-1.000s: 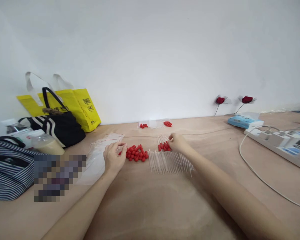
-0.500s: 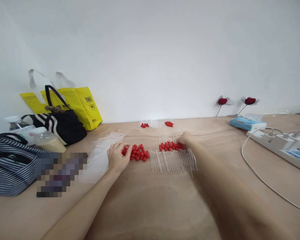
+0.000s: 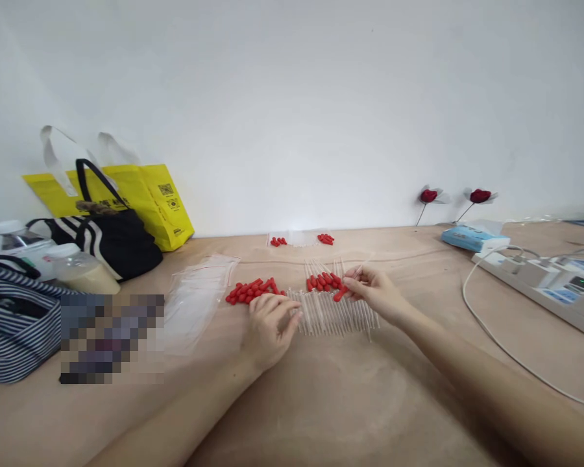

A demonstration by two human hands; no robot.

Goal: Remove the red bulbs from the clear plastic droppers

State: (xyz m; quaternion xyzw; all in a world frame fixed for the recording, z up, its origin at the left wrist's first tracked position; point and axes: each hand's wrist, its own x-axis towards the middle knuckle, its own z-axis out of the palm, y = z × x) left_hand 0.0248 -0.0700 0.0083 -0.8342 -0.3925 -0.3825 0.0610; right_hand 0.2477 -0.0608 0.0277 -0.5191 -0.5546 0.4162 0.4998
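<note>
Pinched in my right hand (image 3: 372,288) is a dropper (image 3: 340,294) with a red bulb pointing down-left and a thin clear tube rising behind the fingers. Just left of it lies a row of red-bulbed droppers (image 3: 321,281), tubes pointing away from me. Nearer me is a row of loose clear tubes (image 3: 333,314). My left hand (image 3: 272,324) hovers over the left end of these tubes, fingers curved, a small gap between thumb and index finger, nothing visible in it. A pile of red bulbs (image 3: 250,290) lies just behind and left of that hand.
Clear zip bags (image 3: 194,301) lie left of the pile. By the wall are a flat bag (image 3: 302,239) and small red clusters. A yellow bag (image 3: 168,220), black bag (image 3: 126,243) and bottle (image 3: 85,269) stand left; tissues (image 3: 474,238) and a power strip (image 3: 540,282) lie right.
My left hand has moved right, from the red bulb pile to the clear tubes. My right hand went to the dropper row's right end, then came back towards me with a dropper.
</note>
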